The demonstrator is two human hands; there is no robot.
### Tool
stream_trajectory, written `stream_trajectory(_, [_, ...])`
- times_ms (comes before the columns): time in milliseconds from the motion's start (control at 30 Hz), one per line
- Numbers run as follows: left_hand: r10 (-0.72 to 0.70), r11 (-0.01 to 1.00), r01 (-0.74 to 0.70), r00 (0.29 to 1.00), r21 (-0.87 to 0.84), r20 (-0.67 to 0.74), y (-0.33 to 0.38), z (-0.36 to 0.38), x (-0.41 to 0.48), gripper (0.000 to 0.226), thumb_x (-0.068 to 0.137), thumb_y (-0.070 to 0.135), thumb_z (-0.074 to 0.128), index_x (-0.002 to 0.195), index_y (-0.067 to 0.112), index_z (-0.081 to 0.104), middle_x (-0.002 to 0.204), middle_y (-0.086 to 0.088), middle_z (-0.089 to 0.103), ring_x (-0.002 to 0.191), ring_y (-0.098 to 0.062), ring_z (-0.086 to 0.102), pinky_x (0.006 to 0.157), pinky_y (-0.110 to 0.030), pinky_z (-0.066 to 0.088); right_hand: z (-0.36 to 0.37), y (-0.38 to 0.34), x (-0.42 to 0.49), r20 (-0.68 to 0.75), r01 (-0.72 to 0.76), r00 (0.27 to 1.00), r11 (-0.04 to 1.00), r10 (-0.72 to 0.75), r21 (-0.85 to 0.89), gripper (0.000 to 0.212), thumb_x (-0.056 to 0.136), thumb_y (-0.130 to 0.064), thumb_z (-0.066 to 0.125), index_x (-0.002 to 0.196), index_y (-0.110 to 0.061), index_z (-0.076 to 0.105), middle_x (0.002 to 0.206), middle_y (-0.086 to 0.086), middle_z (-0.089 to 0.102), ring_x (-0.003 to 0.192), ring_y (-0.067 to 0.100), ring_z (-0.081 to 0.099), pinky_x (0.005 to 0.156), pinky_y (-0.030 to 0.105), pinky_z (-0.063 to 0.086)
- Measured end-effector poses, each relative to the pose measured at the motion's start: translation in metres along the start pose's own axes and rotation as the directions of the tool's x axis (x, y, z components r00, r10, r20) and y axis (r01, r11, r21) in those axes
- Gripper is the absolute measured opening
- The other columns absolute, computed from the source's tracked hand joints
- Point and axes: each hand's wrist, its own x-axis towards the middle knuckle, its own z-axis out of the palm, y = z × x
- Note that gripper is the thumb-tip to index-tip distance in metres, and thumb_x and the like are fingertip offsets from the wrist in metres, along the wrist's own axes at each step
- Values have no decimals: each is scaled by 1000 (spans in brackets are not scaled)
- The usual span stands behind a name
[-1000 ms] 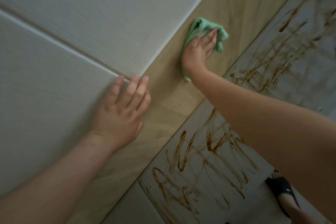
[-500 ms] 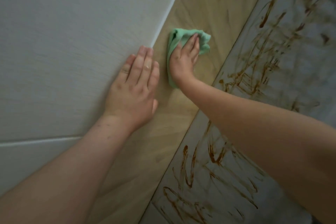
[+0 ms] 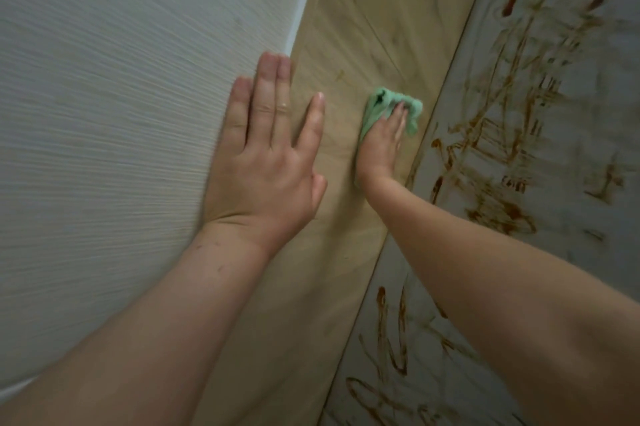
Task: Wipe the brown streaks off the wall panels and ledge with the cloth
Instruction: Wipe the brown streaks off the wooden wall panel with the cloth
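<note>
Tan wood-grain ledge [image 3: 363, 27], centre: crumpled mint-green cloth [image 3: 379, 103], blurred, pressed under my right hand [image 3: 381, 145], fingers straight. Grey panel [image 3: 571, 245], right: brown streaks [image 3: 481, 145]. White ribbed panel [image 3: 121, 114], left: my left hand [image 3: 266, 162] flat, holding nothing.

Nothing legible from where I stand: the brown streaks [image 3: 509, 218] on the grey wall panel [image 3: 616, 135] are only scribbles, forming no readable letters or numbers.

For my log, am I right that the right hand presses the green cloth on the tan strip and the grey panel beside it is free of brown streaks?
No: the head view shows the grey panel covered in brown streaks; the right hand does press the green cloth on the tan strip.
</note>
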Motion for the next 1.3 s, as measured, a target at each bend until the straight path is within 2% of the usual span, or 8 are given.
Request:
stream_trajectory(200, [2, 1000, -2, 1000, 5, -28, 0, 5, -2, 76, 96, 47, 30, 165, 19, 17, 166, -34, -9, 157, -45, -10, 127, -57, -7, 28, 118, -104, 129, -569, 819, 819, 558, 71, 59, 112, -36, 10, 165, -11, 7, 173, 7, 3, 159, 27, 7, 128, 44, 5])
stream_trajectory(333, [9, 1000, -8, 999, 18, -41, 0, 4, -1, 73, 96, 44, 23, 165, 19, 19, 167, -34, -7, 157, -45, -9, 127, -57, -5, 22, 136, -41, 119, -770, 637, 622, 762, 138, 76, 107, -59, 10, 163, -10, 22, 171, 8, 20, 156, 28, 19, 128, 46, 11])
stream_trajectory(500, [28, 1000, -27, 997, 10, -77, 0, 9, -1, 72, 96, 42, 32, 164, 18, 26, 167, -35, 1, 157, -45, -3, 127, -58, -1, -6, 91, 54, 16, -365, 930, 914, 368, 180, 61, 111, -42, 12, 166, -16, 13, 173, 6, 6, 159, 24, 4, 128, 45, 3])
stream_trajectory(667, [31, 999, -26, 996, 48, -87, 0, 11, 1, 76, 94, 48, 33, 165, 20, 22, 167, -35, -1, 157, -46, -5, 126, -58, -5, 15, 146, 45, -29, -293, 949, 910, 314, 295, 73, 97, -54, 16, 164, -23, 19, 171, 6, 19, 156, 27, 19, 127, 49, 16])
stream_trajectory(900, [29, 997, -24, 997, 67, -73, 0, 12, -2, 79, 94, 54, 31, 165, 21, 19, 167, -35, -4, 157, -47, -7, 126, -59, -4, 49, 212, -128, 39, -750, 597, 541, 801, 380, 62, 110, -49, 32, 159, -11, 36, 165, 11, 35, 150, 30, 33, 122, 40, 23])
stream_trajectory(1033, [30, 996, -24, 997, 83, -75, 1, 10, -1, 79, 95, 57, 30, 165, 21, 17, 166, -35, -3, 157, -47, -6, 127, -59, -2, 53, 242, -91, 227, -847, 480, 379, 847, 373, 137, 53, -111, 16, 140, -16, 63, 134, 11, 67, 125, 36, 60, 112, 51, 39])
stream_trajectory(1133, [35, 994, -27, 997, 105, -71, 2, 10, -3, 80, 96, 59, 28, 165, 21, 16, 166, -35, -3, 157, -46, -6, 127, -58, -1, 33, 195, -18, 308, -779, 610, 479, 730, 406, 103, 87, -90, 14, 124, -12, 70, 117, 6, 73, 114, 28, 64, 110, 47, 46])
stream_trajectory(1300, [24, 996, -13, 992, 86, -124, -1, 14, -4, 79, 96, 58, 28, 164, 20, 20, 167, -34, 0, 157, -45, -4, 128, -58, 0, 14, 143, 83, 51, -400, 903, 793, 426, 459, 86, 90, -80, 24, 156, -29, 40, 163, 0, 38, 145, 21, 39, 123, 44, 28])
